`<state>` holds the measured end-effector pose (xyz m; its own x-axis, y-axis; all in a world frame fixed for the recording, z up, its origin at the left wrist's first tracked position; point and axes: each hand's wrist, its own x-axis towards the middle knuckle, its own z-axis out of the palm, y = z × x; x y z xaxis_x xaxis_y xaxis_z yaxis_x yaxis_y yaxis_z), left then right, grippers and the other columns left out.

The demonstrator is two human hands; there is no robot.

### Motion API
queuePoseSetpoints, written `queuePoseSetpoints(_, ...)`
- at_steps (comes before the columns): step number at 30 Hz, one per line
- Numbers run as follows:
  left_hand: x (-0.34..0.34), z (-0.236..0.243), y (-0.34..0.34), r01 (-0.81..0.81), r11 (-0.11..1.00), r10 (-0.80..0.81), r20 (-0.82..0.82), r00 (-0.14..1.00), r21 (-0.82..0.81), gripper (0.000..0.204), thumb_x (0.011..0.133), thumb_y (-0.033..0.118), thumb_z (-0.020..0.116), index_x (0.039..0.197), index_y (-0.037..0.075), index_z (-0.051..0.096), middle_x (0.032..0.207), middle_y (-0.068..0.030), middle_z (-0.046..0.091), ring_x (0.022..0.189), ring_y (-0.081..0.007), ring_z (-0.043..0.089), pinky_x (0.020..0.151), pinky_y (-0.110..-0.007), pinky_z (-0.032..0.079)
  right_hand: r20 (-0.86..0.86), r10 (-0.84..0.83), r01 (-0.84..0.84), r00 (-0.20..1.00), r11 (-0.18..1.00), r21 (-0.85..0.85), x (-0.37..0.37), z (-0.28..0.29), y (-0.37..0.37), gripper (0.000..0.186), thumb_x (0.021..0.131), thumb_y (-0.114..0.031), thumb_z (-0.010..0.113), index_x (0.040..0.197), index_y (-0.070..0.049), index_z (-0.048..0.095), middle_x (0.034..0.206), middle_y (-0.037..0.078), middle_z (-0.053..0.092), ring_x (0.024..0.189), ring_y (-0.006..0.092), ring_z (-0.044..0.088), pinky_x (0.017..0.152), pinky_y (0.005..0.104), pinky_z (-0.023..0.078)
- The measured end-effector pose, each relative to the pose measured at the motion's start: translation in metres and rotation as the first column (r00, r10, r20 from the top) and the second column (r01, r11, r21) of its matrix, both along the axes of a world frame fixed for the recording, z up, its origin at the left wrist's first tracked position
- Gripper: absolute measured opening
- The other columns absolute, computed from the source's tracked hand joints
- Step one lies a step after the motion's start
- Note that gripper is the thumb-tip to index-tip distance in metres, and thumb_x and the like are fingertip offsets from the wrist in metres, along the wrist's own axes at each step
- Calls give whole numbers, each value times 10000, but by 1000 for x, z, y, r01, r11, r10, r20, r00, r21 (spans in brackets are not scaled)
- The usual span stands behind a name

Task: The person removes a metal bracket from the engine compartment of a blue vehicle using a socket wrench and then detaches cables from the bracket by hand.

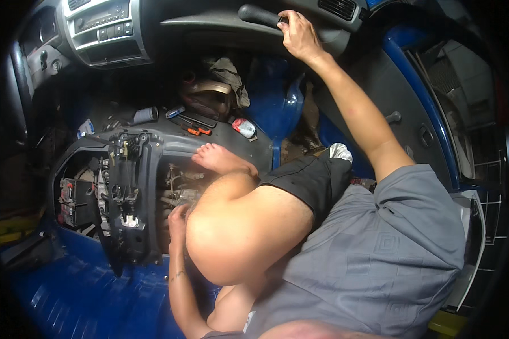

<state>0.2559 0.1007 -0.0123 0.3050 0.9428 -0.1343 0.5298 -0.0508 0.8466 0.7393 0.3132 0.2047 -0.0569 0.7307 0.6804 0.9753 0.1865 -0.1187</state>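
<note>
My right hand [300, 35] is closed round the right end of a black grab handle [259, 15] on the dashboard, with the arm stretched out. My left hand [178, 223] reaches down into the engine opening, beside my bent knee. The knee hides most of its fingers, so what they touch cannot be seen. Metal engine parts [178, 195] show in the opening just beyond that hand. A black frame with levers and linkages [125, 192] crosses the opening to the left. My bare foot [218, 158] rests on the opening's far edge.
Orange-handled screwdrivers [201, 131], a red and white can [244, 127], a grey cylinder [145, 115] and a dark jug [206, 99] lie on the cab floor beyond the opening. A battery [73, 198] sits at the left. The blue door frame [421, 96] stands at the right.
</note>
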Motion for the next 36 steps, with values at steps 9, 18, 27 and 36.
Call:
queuePoseSetpoints(9, -6, -29, 2, -191, 978, 204, 195, 959, -84, 202, 802, 132, 702, 935, -18, 677, 853, -126, 688, 778, -203, 658, 723, -306, 506, -817, 213, -24, 536, 971, 237, -50, -12, -56, 129, 938, -86, 526, 1003, -10, 607, 853, 82, 663, 622, 112, 601, 557, 236, 487)
queuePoseSetpoints(18, 46, 99, 16, -262, 952, 294, 715, 634, -159, 540, 830, 40, 681, 1319, 27, 452, 1139, -108, 607, 1045, -190, 581, 785, -285, 500, -939, 25, -699, 344, 674, -238, -185, -81, -138, 179, 931, -74, 523, 1077, -12, 606, 921, 81, 649, 790, 121, 616, 657, 250, 504)
queuePoseSetpoints(27, 59, 124, 4, -35, 989, 116, 613, 782, -143, 389, 871, 87, 641, 1226, -37, 541, 1111, -98, 620, 992, -143, 579, 870, -277, 454, -669, 426, -771, 609, 514, -375, -216, -39, -152, 200, 838, -120, 617, 984, 12, 648, 877, 170, 673, 778, 271, 671, 745, 368, 525)
queuePoseSetpoints(36, 19, 116, 12, -195, 894, 432, 663, 612, -403, 346, 899, 187, 617, 1162, -26, 545, 920, -75, 632, 750, -127, 592, 662, -260, 471, 318, -49, 75, 947, 995, -71, 4, 14, -19, 251, 840, -212, 554, 991, -61, 686, 961, 155, 669, 924, 321, 630, 849, 423, 496)
